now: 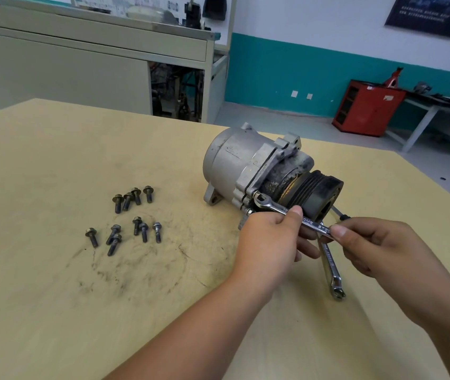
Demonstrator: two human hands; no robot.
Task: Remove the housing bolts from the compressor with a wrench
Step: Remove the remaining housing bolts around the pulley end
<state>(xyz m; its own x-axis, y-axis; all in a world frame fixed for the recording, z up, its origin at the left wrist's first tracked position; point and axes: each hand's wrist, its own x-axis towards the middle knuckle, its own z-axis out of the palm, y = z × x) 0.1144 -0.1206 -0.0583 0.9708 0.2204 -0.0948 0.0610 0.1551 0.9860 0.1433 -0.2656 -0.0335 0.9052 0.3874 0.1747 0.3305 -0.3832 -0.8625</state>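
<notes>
Head: wrench (274, 206) slants down-right from compressor (235, 165); left hand (270, 239), right hand (377, 248) pinch it.

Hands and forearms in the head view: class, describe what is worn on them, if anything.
Nothing is worn. The left hand and right hand are bare: no gloves, rings, watch or bands visible. The left forearm and right forearm are bare too, with no sleeve in the frame.

Your view: bright, even diffuse light, only faint soft shadows under the bolts (143, 231) on the table (53, 311). Wide-angle lens bows the table edges; background poster (435, 15) reads blurred, wrench (276, 206) glints slightly.
</notes>
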